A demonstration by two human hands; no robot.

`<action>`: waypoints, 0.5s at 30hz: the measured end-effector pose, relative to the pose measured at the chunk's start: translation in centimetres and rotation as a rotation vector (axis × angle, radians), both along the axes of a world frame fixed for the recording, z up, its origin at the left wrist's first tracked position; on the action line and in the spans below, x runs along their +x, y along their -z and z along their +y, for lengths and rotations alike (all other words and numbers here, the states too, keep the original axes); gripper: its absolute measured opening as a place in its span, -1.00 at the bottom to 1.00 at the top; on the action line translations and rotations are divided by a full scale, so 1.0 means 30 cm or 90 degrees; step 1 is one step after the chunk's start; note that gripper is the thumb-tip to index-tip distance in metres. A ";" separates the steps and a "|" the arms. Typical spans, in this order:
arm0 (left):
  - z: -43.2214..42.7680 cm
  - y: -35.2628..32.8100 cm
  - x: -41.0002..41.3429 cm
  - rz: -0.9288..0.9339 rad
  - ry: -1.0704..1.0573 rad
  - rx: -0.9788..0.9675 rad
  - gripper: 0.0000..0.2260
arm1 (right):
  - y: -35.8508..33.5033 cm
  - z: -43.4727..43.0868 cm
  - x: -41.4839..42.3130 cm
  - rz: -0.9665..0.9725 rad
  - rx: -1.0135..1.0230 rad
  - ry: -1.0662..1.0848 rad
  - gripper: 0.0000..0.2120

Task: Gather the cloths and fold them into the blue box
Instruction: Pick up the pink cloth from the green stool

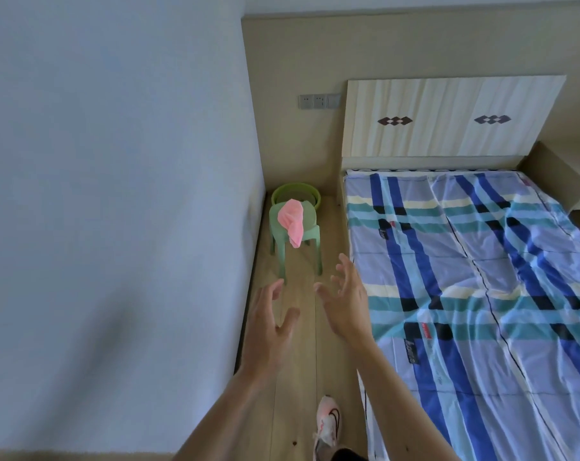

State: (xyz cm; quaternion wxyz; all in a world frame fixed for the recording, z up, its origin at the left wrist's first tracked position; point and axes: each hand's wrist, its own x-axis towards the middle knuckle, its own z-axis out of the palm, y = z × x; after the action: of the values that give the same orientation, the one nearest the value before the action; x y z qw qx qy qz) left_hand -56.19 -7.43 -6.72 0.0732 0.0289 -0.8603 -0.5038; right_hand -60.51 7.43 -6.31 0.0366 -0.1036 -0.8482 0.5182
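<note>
A pink cloth (292,222) lies crumpled on the seat of a light green stool (310,224), one end hanging over the front edge. Both my arms stretch forward over the narrow strip of floor. My left hand (271,322) is open with fingers spread, well short of the stool. My right hand (346,299) is open too, fingers spread, a little nearer the stool and beside the bed's edge. Neither hand touches anything. No blue box is in view.
A green basin (278,191) stands on the floor behind the stool, in the corner. A grey wall (115,194) closes the left side. The bed (481,294) with a striped sheet fills the right. My shoe (328,424) stands on the wooden floor (298,377).
</note>
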 end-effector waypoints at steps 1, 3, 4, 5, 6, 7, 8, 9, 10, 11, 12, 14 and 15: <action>0.018 0.002 -0.083 -0.006 -0.006 0.004 -0.58 | -0.004 0.018 -0.084 -0.001 0.000 -0.004 -0.28; 0.045 -0.004 -0.208 -0.012 -0.017 0.013 -0.59 | -0.017 0.046 -0.209 0.000 -0.002 -0.015 -0.29; 0.062 -0.007 -0.269 -0.010 -0.020 0.014 -0.59 | -0.021 0.063 -0.271 0.001 -0.003 -0.021 -0.29; 0.079 -0.006 -0.330 -0.007 -0.018 0.013 -0.60 | -0.024 0.078 -0.335 0.002 -0.001 -0.026 -0.30; 0.097 -0.008 -0.382 -0.005 -0.013 0.012 -0.59 | -0.028 0.091 -0.394 0.001 0.003 -0.030 -0.30; 0.114 -0.012 -0.432 -0.004 -0.008 0.012 -0.59 | -0.031 0.102 -0.452 -0.003 0.005 -0.031 -0.30; 0.127 -0.011 -0.482 -0.007 -0.007 0.015 -0.58 | -0.033 0.111 -0.509 -0.008 0.005 -0.032 -0.30; 0.136 -0.007 -0.533 -0.012 -0.008 0.018 -0.58 | -0.034 0.117 -0.564 -0.015 0.004 -0.034 -0.30; 0.141 -0.005 -0.580 -0.018 -0.009 0.020 -0.58 | -0.034 0.119 -0.611 -0.020 0.002 -0.037 -0.29; 0.144 0.004 -0.639 -0.023 -0.011 0.022 -0.58 | -0.030 0.121 -0.669 -0.024 -0.003 -0.038 -0.29; 0.145 0.014 -0.696 -0.031 -0.014 0.026 -0.58 | -0.021 0.120 -0.724 -0.030 -0.008 -0.039 -0.29; 0.141 0.031 -0.798 -0.052 -0.022 0.036 -0.60 | -0.006 0.114 -0.815 -0.041 -0.007 -0.041 -0.30; 0.139 0.042 -0.850 -0.065 -0.021 0.041 -0.61 | 0.009 0.111 -0.862 -0.051 -0.004 -0.040 -0.31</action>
State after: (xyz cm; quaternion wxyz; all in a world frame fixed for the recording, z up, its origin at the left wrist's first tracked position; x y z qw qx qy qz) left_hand -81.70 -3.27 -7.99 0.0367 0.0713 -0.8455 -0.5279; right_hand -86.37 10.75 -6.57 -0.0141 -0.0974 -0.8501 0.5174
